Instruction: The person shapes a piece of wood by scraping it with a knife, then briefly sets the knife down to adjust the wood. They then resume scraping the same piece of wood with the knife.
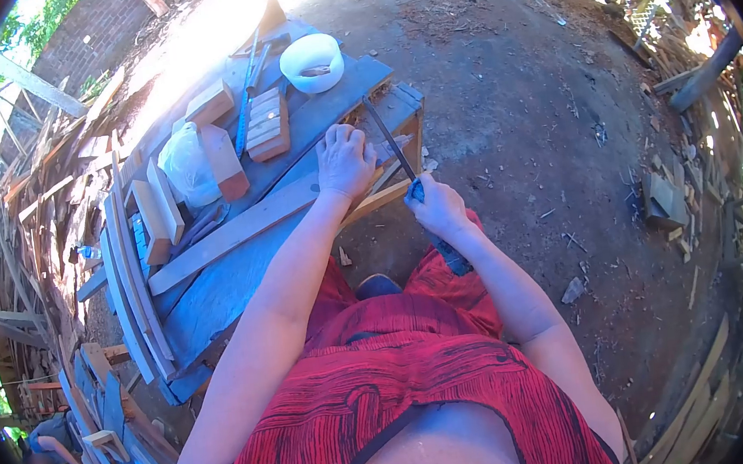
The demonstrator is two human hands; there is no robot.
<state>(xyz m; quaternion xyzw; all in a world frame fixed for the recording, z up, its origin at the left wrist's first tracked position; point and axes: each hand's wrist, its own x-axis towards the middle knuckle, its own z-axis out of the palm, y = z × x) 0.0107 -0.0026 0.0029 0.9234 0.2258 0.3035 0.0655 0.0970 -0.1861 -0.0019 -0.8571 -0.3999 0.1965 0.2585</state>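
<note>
My left hand (346, 161) grips a long wooden slat (242, 231) near its right end, fingers curled over it against the blue workbench (216, 287). My right hand (438, 209) is closed round the blue handle of a handsaw (392, 140). Its dark, narrow-looking blade points up and left across the bench's right end, beside the slat. More of the blue handle shows below my right wrist.
On the bench stand a white roll-shaped container (312, 63), wooden blocks (267, 126), a white plastic bag (189, 164) and a blue rod-like tool (249, 101). Thin strips (131, 273) lie along its left edge. Scrap wood (67, 185) piles up left; a person (52, 442) is lower left.
</note>
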